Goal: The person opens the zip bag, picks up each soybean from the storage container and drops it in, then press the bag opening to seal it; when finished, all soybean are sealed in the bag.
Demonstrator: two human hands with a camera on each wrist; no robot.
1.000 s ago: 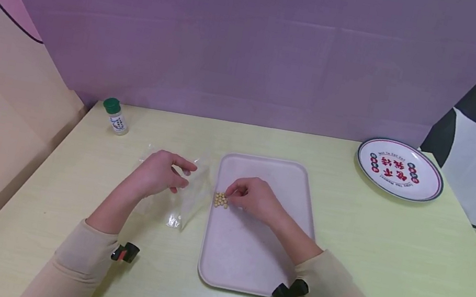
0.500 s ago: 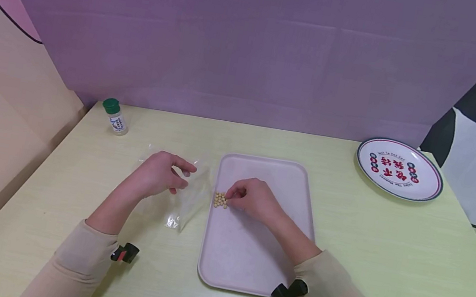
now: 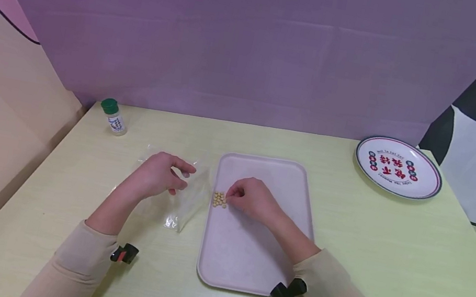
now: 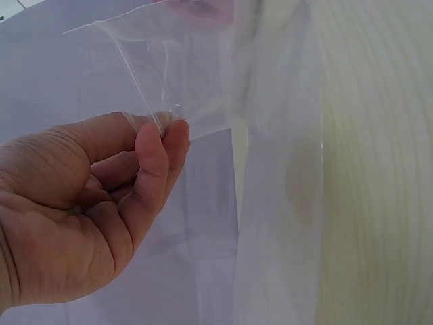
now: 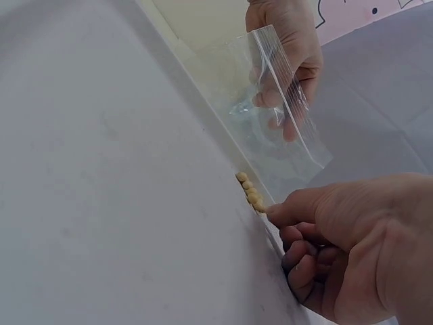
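My left hand (image 3: pixel 163 173) pinches the edge of a clear plastic zip bag (image 4: pixel 196 74) between thumb and fingers, to the left of the tray. In the right wrist view the zip strip of the bag (image 5: pixel 287 95) faces the tray. Small pale yellow beans (image 3: pixel 219 199), like soybeans, lie packed together just inside the left edge of the light purple tray (image 3: pixel 246 261). Over the tray, my right hand (image 3: pixel 252 197) has its fingers curled, with thumb and fingertip pinching at the bean nearest them (image 5: pixel 261 207). Its fingertips partly hide that bean.
At the back left of the table (image 3: pixel 392 250) stands a small clear bottle (image 3: pixel 117 122) with a green cap and a label. A white oval plate (image 3: pixel 394 182) with red lettering and a dark rim lies at the back right. A purple backdrop (image 3: pixel 256 45) hangs behind.
Both hands hold almost the same place beside the beans and the bag. The whole head view shifts very slightly to the left.
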